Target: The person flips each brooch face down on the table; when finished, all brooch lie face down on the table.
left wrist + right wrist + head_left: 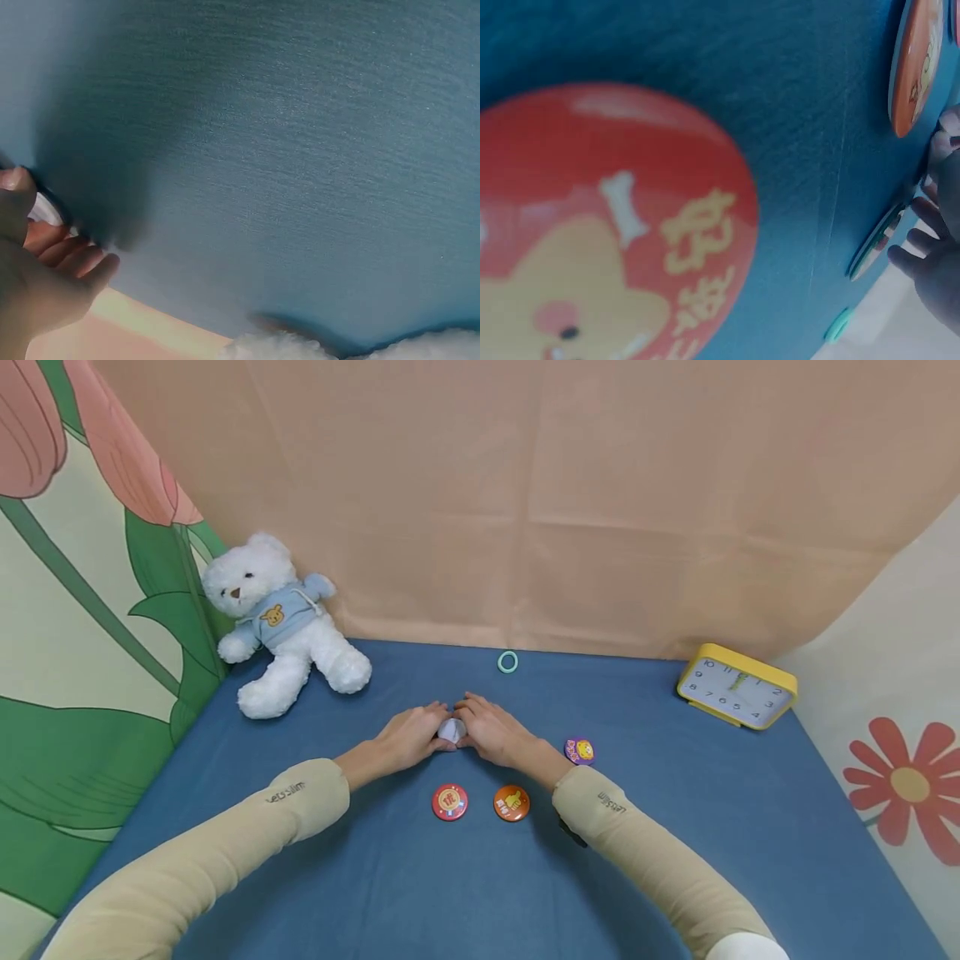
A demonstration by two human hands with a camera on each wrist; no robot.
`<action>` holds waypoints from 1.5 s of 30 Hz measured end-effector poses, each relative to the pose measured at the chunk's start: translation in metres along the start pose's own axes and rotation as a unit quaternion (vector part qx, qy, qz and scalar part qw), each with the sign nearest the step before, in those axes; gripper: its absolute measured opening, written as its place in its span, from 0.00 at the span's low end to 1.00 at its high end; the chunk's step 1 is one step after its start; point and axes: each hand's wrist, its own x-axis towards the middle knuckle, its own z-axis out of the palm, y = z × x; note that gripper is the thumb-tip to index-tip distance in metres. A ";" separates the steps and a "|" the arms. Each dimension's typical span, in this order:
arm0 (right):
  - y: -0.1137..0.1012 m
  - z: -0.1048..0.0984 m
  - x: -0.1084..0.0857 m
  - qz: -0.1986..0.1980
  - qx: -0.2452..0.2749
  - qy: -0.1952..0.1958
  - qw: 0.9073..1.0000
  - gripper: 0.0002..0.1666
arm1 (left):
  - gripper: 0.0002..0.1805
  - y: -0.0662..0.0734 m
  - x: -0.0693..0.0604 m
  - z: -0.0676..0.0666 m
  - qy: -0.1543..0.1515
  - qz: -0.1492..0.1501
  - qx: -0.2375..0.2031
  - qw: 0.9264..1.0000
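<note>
Between both hands in the head view is a small white round object. The left hand grips its left side with thumb and fingers, and the right hand holds its right side. In the left wrist view, the left hand curls beside the white piece. A red round badge and an orange one lie nearer the body than the hands. The right wrist view has the right hand at its edge, a green-rimmed badge by the fingers, and a large red badge close up.
A purple badge lies beside the right wrist. Beyond the hands is a mint green ring. A white teddy bear sits at the back left, and a yellow clock stands at the back right of the blue tabletop.
</note>
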 end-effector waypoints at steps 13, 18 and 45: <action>0.023 -0.005 -0.017 -0.001 0.032 0.068 0.997 0.27 | 0.33 0.001 0.005 0.003 0.001 -0.038 -0.014 0.999; 0.042 -0.015 -0.043 0.022 0.046 0.071 0.996 0.31 | 0.41 0.019 0.012 0.008 -0.001 -0.040 0.002 0.999; 0.057 -0.013 -0.069 0.025 0.043 0.026 0.998 0.26 | 0.31 0.054 0.034 0.024 -0.012 0.029 0.033 0.999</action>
